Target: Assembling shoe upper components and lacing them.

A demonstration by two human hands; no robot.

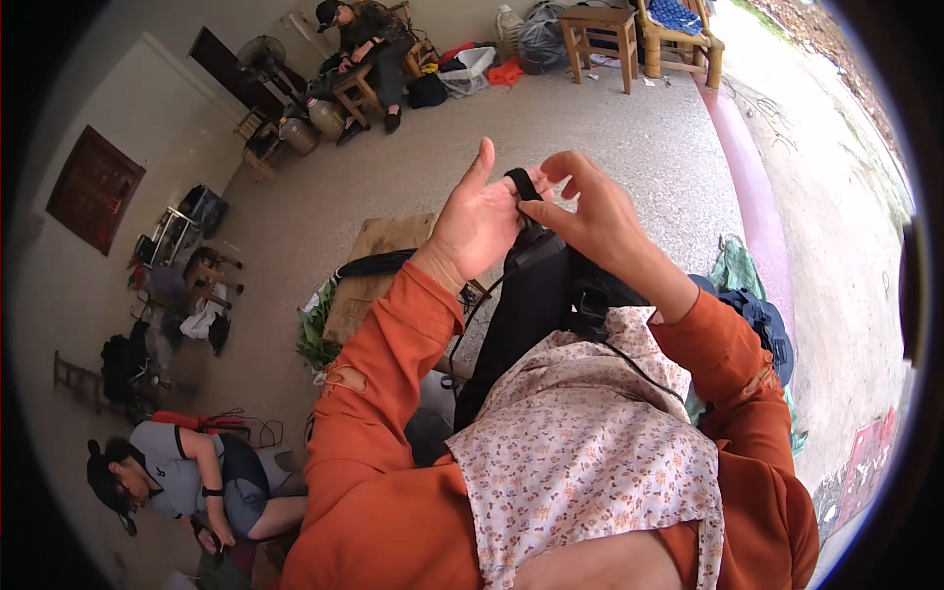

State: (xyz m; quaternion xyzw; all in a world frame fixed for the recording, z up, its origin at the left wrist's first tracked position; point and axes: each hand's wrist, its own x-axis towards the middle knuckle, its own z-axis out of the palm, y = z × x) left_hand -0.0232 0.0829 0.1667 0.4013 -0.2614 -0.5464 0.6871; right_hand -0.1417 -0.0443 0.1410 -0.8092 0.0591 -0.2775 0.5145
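My left hand (479, 224) is raised over my lap, palm showing and thumb stretched upward. Across its fingers runs a black strap (524, 184); the fingertips are partly hidden. My right hand (602, 208) comes in from the right, with its thumb and bent forefinger closed on the strap's edge. Just under the hands sits a dark object (536, 248), too shaded to name. A thin black cable (479, 320) curves down from near it. Over my lap lies a floral-patterned apron (595, 423).
A wooden board (369, 300) with a black bundle (377, 263) lies ahead to the left, green leaves (317, 329) beside it. One person (369, 49) sits at the far wall, another (202, 472) at the lower left. A wooden stool (600, 39) stands at the back. Dark blue cloth (762, 320) lies to my right.
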